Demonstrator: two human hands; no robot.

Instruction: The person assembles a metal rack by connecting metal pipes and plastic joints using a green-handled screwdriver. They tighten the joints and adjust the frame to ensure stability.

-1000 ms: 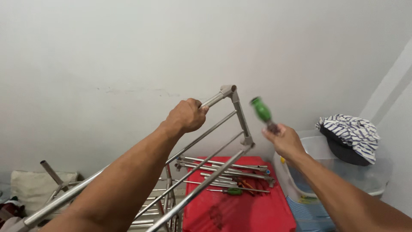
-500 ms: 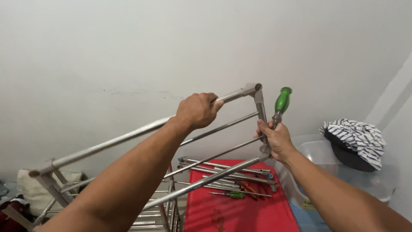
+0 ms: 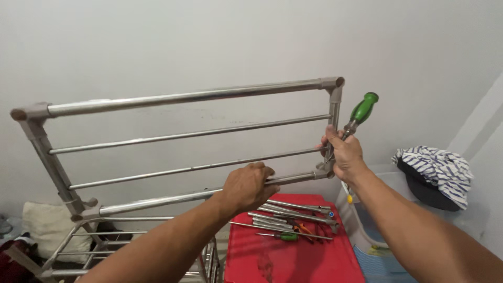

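A: What has changed about the metal rack panel?

B: It has been swung up. A second ago it was seen nearly end-on, tilted away toward the wall; now it is held upright and broadside, so that all 4 horizontal tubes are seen between the 2 grey side posts. The whole frame is thereby presented flat to the view, and its right-hand corner joints are brought close to the tool.

A: And the left hand?

B: It has been moved down from the top tube to the bottom tube, round which it is now closed from above, near the middle of the span.

A: The right hand?

B: It is wrapped round the right side post, low down, just above the lower corner joint. The green-handled screwdriver is pinched against that post by the same closed fingers, its handle sticking up and to the right, clear of the frame. The tip is hidden inside the grip.

A: What lies below?

B: A red plastic surface is seen under the panel, on which several loose steel tubes and a 2nd, smaller green-handled screwdriver are laid. More rack framework is seen at lower left. A clear plastic bin is stood at right, with a striped cloth draped on it.
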